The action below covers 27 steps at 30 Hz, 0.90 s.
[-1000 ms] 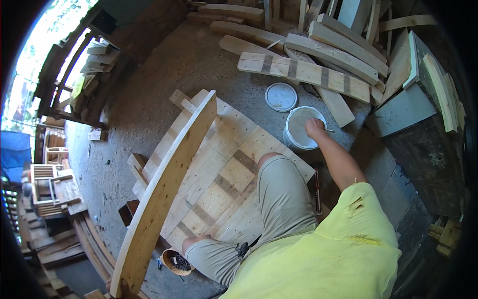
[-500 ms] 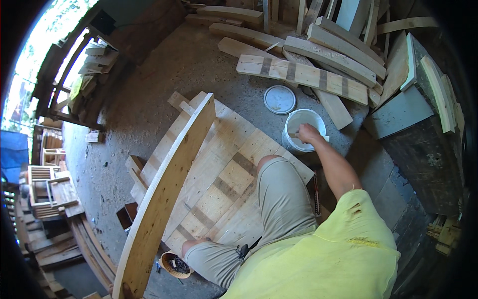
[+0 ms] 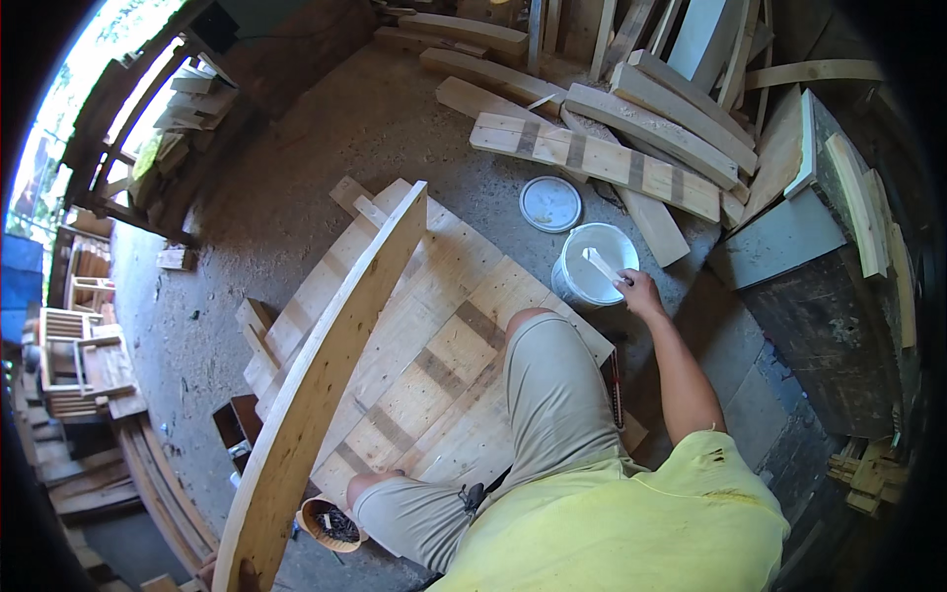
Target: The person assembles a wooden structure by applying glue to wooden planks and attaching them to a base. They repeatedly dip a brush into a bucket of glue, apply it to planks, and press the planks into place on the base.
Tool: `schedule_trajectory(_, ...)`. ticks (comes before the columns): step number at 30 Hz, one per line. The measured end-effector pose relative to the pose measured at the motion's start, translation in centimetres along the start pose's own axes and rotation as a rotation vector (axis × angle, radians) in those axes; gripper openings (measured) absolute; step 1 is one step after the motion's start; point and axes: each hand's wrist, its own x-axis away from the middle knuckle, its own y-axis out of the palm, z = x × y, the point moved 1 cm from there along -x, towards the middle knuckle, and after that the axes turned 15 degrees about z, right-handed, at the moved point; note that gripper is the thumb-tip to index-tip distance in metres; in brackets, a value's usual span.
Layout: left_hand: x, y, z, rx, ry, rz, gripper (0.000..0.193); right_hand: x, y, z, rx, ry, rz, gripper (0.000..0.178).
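Note:
My right hand [image 3: 641, 293] is closed round the end of a flat stick [image 3: 601, 264] coated in something white. The stick slants over the mouth of a white bucket [image 3: 584, 292]. Its round white lid [image 3: 551, 204] lies just beyond, on the floor. A long pale wooden board [image 3: 330, 367], curved in this view, stands on edge and slants from the lower left toward the middle. My left hand [image 3: 207, 569] grips the board's near end; only a bit of its fingers shows at the lower edge. Under the board lies a panel of joined planks [image 3: 444, 326] with darker crosswise bands.
My knees rest at the panel's near side. A small basket of dark nails or screws [image 3: 333, 525] sits by my left knee. Curved timbers [image 3: 651, 123] are piled at the far right, near a dark cabinet [image 3: 829, 326]. Wooden frames [image 3: 84, 360] stand at the left.
My right hand has drawn back toward me and slightly right, bringing the white-coated stick up into sight from the bucket. The board has stayed nearly in place.

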Motion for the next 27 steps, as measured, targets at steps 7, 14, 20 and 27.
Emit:
schedule_trajectory(7, -0.3, -0.4, 0.3, -0.045, 0.127, -0.128, 0.037, 1.2, 1.5, -0.9, -0.014, -0.059, 0.246, 0.028)
schedule_trajectory(14, 1.0, 0.1, 3.5, -0.108, 0.131, -0.106, 0.043, 3.4, 3.9, -17.9, -0.708, -0.047, -0.136, 0.023)
schedule_trajectory(20, 2.1, 0.5, 4.5, 0.036, 0.031, -0.094, 0.037, 8.5, 8.8, -32.7, -0.945, -0.151, -0.476, 0.025)
schedule_trajectory(27, 2.4, 0.6, 4.3, 0.037, -0.008, -0.104, 0.036, 9.9, 14.2, -35.9, -0.861, -0.193, -0.43, 0.031)
